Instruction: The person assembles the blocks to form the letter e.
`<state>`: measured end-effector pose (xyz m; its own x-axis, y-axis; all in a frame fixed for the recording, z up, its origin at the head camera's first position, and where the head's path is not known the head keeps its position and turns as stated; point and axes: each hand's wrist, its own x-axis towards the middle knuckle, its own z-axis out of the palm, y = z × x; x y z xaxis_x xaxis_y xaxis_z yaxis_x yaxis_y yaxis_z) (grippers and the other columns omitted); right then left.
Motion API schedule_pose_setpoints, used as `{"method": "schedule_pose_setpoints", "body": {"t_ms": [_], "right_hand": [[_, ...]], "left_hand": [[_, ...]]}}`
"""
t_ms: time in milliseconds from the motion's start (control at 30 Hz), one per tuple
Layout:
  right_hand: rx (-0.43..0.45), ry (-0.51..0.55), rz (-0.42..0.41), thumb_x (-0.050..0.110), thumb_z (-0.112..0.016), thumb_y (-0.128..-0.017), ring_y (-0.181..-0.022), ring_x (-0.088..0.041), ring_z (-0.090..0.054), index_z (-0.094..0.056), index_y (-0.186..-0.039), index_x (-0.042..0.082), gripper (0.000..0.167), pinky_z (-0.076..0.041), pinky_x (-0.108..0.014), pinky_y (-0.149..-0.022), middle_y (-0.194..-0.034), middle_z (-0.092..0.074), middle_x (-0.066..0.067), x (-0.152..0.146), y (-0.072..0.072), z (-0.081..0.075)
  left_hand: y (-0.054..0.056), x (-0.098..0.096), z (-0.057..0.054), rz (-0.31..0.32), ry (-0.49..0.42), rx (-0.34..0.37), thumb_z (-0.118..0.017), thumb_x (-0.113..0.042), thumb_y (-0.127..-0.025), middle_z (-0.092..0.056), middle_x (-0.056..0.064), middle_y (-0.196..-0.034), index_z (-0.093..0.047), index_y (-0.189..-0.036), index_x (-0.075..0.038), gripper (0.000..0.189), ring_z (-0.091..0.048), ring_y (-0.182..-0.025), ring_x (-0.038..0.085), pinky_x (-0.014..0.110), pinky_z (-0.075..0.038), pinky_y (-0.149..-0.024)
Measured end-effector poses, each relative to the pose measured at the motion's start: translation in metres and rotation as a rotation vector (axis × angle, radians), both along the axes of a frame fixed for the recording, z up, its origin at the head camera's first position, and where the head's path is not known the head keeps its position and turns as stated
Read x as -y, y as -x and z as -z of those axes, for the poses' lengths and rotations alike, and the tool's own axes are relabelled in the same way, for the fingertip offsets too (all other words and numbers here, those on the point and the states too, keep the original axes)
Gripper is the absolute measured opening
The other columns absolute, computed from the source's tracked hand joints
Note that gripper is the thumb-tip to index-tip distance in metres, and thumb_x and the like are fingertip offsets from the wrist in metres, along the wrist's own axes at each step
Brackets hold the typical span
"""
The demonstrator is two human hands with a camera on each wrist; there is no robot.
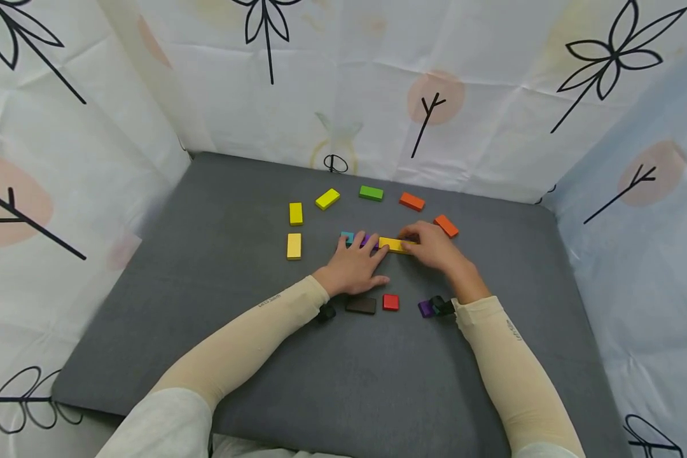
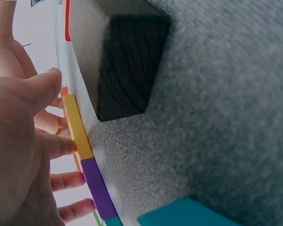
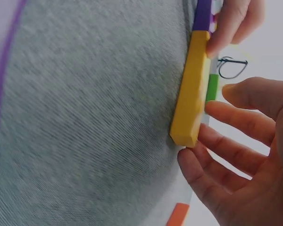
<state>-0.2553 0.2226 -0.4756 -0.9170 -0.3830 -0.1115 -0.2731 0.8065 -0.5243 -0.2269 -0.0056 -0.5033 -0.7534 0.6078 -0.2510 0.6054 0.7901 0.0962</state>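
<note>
A teal block [image 1: 347,237], a purple block [image 1: 369,240] and a yellow block [image 1: 393,245] lie end to end in a row on the grey table. My left hand [image 1: 355,266] spreads its fingers along this row, with fingertips touching the purple and yellow blocks in the left wrist view. At the row's right end is my right hand [image 1: 433,247]. Its bent fingers [image 3: 233,153] rest around the far side and end of the yellow block [image 3: 191,94], while the thumb [image 3: 247,94] stays apart from it. The far tips of the left hand partly cover the purple block.
Loose blocks ring the row: yellow [image 1: 296,214], green [image 1: 371,193] and orange [image 1: 411,201] ones behind and beside it. Nearer me lie a dark brown block [image 1: 360,306], a red block [image 1: 390,302] and a purple block [image 1: 426,309] beside the right wrist. Patterned white cloth [image 1: 366,95] surrounds the table.
</note>
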Motion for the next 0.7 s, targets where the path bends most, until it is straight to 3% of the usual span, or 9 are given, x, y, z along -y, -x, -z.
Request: {"method": "schedule_pose_setpoints", "body": {"t_ms": [133, 433, 700], "right_hand": [[0.013, 0.026, 0.035, 0.015, -0.062, -0.112, -0.133, -0.045, -0.057, -0.066, -0.143, -0.004, 0.037, -0.046, -0.062, -0.109, -0.145, -0.06, -0.026, -0.008, 0.0, -0.008], [-0.048, 0.033, 0.149, 0.014, -0.064, -0.109, -0.127, -0.047, -0.058, -0.065, -0.146, 0.001, 0.039, -0.049, -0.064, -0.102, -0.145, -0.058, -0.026, -0.047, 0.009, -0.026], [0.009, -0.034, 0.138, 0.008, -0.066, -0.107, -0.133, -0.05, -0.051, -0.058, -0.152, -0.001, 0.046, -0.046, -0.067, -0.102, -0.148, -0.053, -0.03, -0.069, 0.017, -0.036]], "left_hand": [[-0.002, 0.002, -0.003, -0.005, -0.007, -0.012, -0.045, -0.071, -0.107, -0.021, 0.009, -0.178, -0.03, -0.174, -0.026, 0.082, -0.018, -0.161, 0.042, 0.074, -0.019, -0.122], [-0.005, 0.006, -0.007, -0.003, -0.029, -0.007, -0.046, -0.07, -0.108, -0.022, 0.009, -0.177, -0.031, -0.174, -0.025, 0.081, -0.018, -0.161, 0.041, 0.073, -0.017, -0.123], [-0.007, 0.006, -0.006, 0.007, -0.033, -0.023, -0.047, -0.07, -0.107, -0.023, 0.01, -0.177, -0.031, -0.174, -0.024, 0.082, -0.018, -0.161, 0.041, 0.073, -0.018, -0.123]]}}
